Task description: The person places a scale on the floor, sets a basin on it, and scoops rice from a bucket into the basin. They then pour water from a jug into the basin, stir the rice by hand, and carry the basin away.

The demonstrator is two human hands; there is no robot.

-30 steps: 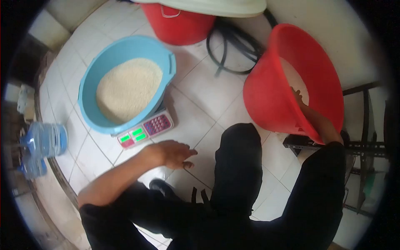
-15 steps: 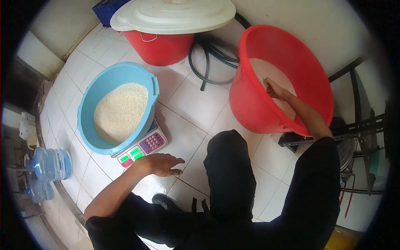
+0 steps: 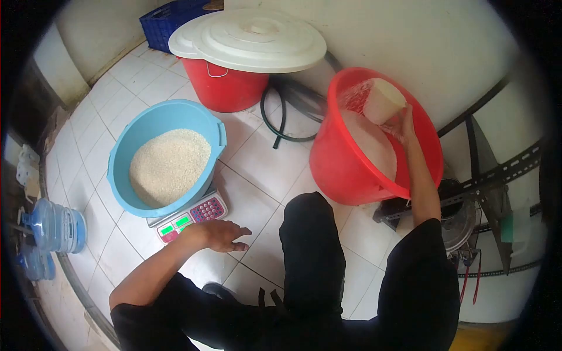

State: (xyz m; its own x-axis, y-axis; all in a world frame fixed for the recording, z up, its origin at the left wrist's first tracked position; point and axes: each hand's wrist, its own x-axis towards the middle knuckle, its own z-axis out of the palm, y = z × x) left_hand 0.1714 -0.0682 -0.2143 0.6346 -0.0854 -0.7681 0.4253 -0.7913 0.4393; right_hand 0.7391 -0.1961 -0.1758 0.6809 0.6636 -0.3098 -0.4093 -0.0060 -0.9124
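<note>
My right hand [image 3: 404, 124] grips a pale scoop [image 3: 383, 102] over the big red tub [image 3: 351, 169]. White grains spill from the scoop's left side. Inside the tub lies a heap of whitish grain [image 3: 372, 143]. My left hand [image 3: 225, 236] hangs with its fingers apart, holding nothing, just right of the digital scale [image 3: 205, 212]. On that scale stands a light-blue tub [image 3: 126, 184], partly filled with off-white, rice-like grain [image 3: 170, 167]. The scale's green displays are lit, but their digits are too small to read.
A second red tub [image 3: 225, 88] stands at the back under a white lid [image 3: 252, 44]. Black hose [image 3: 287, 138] coils beside it. A blue crate [image 3: 164, 29] is behind, water jugs [image 3: 58, 225] are left, and a black metal rack [image 3: 497, 175] borders the right.
My right hand has risen from the grain in the red tub, bringing the scoop up with grains falling from it. My left hand stays by the scale. The camera view has shifted slightly.
</note>
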